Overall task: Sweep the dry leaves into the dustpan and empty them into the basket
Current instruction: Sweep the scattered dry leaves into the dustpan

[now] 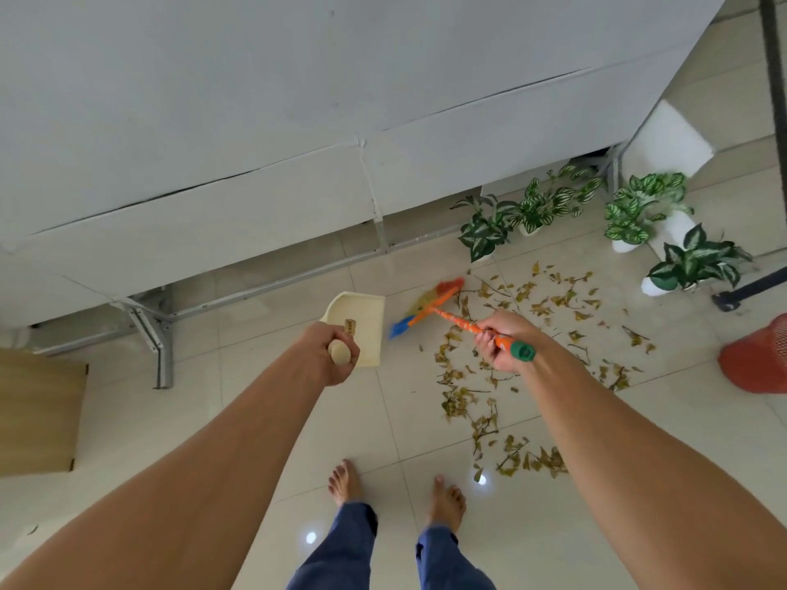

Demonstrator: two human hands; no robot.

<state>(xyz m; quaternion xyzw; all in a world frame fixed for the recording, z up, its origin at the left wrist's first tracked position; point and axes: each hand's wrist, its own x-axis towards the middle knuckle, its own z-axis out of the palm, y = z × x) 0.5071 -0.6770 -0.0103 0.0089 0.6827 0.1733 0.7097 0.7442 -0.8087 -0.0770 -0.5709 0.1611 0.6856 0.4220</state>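
Head view: left hand clenched on dustpan handle, right hand clenched on broom handle; leaves lie under and beyond right hand, basket far right

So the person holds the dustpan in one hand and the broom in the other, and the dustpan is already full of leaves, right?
Not quite. The head view shows the dustpan empty; the dry leaves lie on the floor. The left hand does hold it, the right hand the broom.
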